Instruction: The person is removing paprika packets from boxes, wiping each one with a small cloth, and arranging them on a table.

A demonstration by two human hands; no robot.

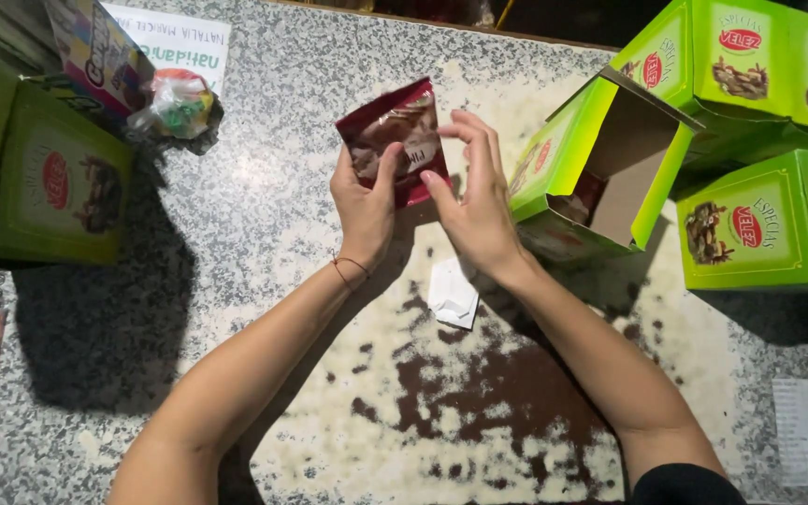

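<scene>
While both forearms reach up over the speckled stone counter [264, 243], entries run near to far. Folded white paper [453, 294]: lies flat between the wrists, untouched. Left hand [364, 208]: closed on the lower edge of a dark red foil packet [395, 138], thumb across its face. Right hand [479, 201]: fingers spread, thumb tip pressing the packet's right edge, otherwise loose. Packet: held upright above the counter, left of the open green box [600, 173]. Risk: with only one hand truly gripping, the slick foil may slip and drop; a hard squeeze may crush its contents. Further closed green boxes [759, 224] stand beyond, stacked at right.
</scene>
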